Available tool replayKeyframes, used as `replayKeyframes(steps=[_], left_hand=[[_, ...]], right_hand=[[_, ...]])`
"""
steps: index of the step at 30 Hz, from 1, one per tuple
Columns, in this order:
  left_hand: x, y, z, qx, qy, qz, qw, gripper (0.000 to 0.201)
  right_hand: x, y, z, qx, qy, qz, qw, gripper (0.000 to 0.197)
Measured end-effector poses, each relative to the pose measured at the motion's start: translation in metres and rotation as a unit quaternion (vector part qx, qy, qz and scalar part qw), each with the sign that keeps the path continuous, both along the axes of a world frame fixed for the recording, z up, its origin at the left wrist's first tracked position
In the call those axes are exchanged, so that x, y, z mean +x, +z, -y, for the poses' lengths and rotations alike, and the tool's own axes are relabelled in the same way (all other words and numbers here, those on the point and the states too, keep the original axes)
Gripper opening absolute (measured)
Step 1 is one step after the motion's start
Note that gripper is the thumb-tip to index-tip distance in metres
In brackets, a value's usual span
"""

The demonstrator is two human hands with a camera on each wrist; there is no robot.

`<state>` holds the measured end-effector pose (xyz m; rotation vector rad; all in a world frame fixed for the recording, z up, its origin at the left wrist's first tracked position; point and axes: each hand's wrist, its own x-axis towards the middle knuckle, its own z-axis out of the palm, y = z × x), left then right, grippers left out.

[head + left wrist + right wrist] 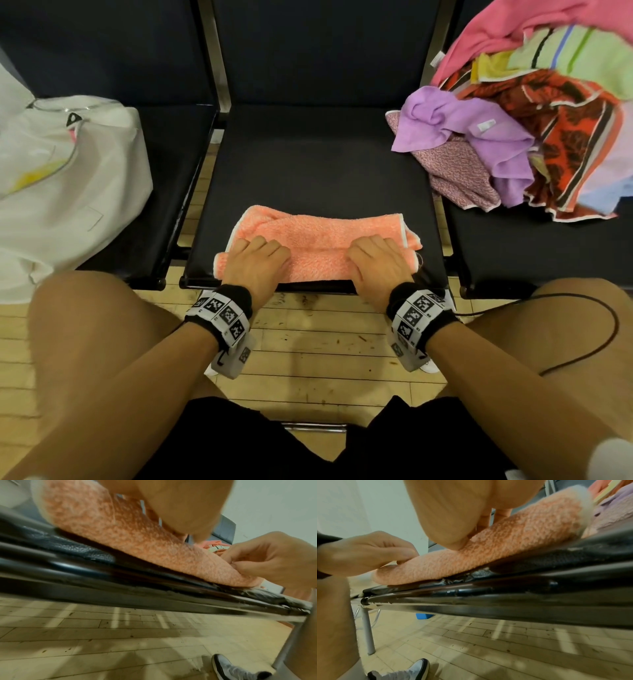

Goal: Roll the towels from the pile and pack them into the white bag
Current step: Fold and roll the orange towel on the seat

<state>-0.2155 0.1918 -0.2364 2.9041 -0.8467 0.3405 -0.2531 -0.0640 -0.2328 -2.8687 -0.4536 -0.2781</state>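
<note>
A folded peach towel (322, 240) with a white edge lies at the front of the middle black seat (318, 164). Its near edge is rolled up. My left hand (255, 258) grips the roll's left part with curled fingers, and my right hand (378, 262) grips its right part the same way. The left wrist view shows the towel roll (123, 534) under my left hand (180, 509), with my right hand (267, 561) pinching its far end. The right wrist view mirrors this: towel (496, 555), right hand (453, 513), left hand (368, 553). The white bag (65, 185) sits on the left seat.
The towel pile (534, 123), with pink, purple, striped and red patterned cloths, covers the right seat. Seat backs rise behind. My bare knees flank the seat's front edge, above a pale wood floor (308, 359). A cable (596, 329) loops over my right thigh.
</note>
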Motion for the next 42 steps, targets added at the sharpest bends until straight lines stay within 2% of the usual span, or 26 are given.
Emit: replayKeyframes(steps=[2,6,11,15,18,20,22,24,26,29,32,37,42], left_hand=[[-0.004,0.002,0.000,-0.005,-0.003,-0.026,1.000,0.030],[-0.010,0.002,-0.001,0.039,-0.004,-0.074,0.996,0.048],[-0.005,0.007,-0.004,0.015,0.019,-0.096,0.995,0.051],[-0.011,0.007,-0.003,0.033,0.007,-0.141,0.990,0.053],[-0.011,0.000,-0.003,0.029,0.012,-0.106,0.994,0.046],[-0.009,-0.001,-0.001,0.021,0.022,-0.058,0.998,0.037],[-0.007,0.000,-0.001,0.010,0.019,-0.020,1.000,0.029],[-0.006,-0.001,-0.001,0.007,0.012,0.007,1.000,0.026],[-0.004,-0.003,-0.002,0.002,0.005,0.017,1.000,0.028],[-0.007,-0.003,-0.002,0.011,0.001,-0.010,1.000,0.038],[-0.011,-0.004,-0.003,0.041,0.004,-0.056,0.998,0.056],[-0.007,0.002,-0.005,-0.004,0.016,-0.063,0.998,0.046],[-0.006,0.010,0.001,0.018,0.024,-0.083,0.996,0.046]], right_hand=[[-0.002,-0.004,-0.001,-0.006,0.010,0.017,1.000,0.014],[-0.008,-0.003,0.002,0.000,-0.008,-0.043,0.999,0.035],[-0.003,0.005,0.001,-0.020,-0.020,-0.080,0.996,0.041],[-0.003,0.018,0.002,-0.067,-0.011,-0.157,0.985,0.041],[-0.005,0.018,0.002,-0.038,-0.028,-0.184,0.982,0.036],[-0.006,0.017,0.005,0.012,-0.049,-0.164,0.985,0.037],[-0.005,0.015,0.006,0.034,-0.043,-0.108,0.993,0.025],[-0.004,0.010,0.006,0.015,-0.024,-0.050,0.998,0.012],[-0.004,0.003,0.004,-0.004,-0.018,-0.017,1.000,0.010],[-0.006,0.005,0.004,-0.029,-0.025,-0.033,0.999,0.024],[-0.009,0.005,0.005,-0.059,-0.030,-0.063,0.996,0.038],[-0.006,0.013,0.005,-0.060,-0.031,-0.100,0.993,0.038],[-0.004,0.028,0.008,-0.036,-0.056,-0.162,0.985,0.031]])
